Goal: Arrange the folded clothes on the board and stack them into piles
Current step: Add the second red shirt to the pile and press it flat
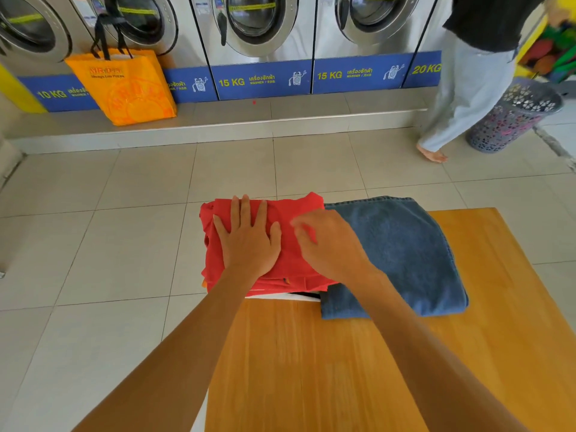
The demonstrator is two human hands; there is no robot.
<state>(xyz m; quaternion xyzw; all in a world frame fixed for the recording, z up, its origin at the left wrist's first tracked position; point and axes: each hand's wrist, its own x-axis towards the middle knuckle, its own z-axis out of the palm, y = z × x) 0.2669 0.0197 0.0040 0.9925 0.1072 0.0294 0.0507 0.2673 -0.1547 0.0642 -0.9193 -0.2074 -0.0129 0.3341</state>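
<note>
A folded red garment (293, 213) lies on top of a pile at the far left corner of the wooden board (358, 363). White and dark cloth edges show under it at the near side. My left hand (249, 238) rests flat on the red garment, fingers spread. My right hand (330, 241) lies on the garment's right part, fingers curled down and blurred. A folded blue denim piece (402, 251) sits on the board right beside the red pile, touching it.
A row of washing machines (258, 29) stands on a raised step across the tiled floor. An orange bag (124, 85) sits on the step. A person (467, 88) walks at the far right next to a grey laundry basket (514, 116).
</note>
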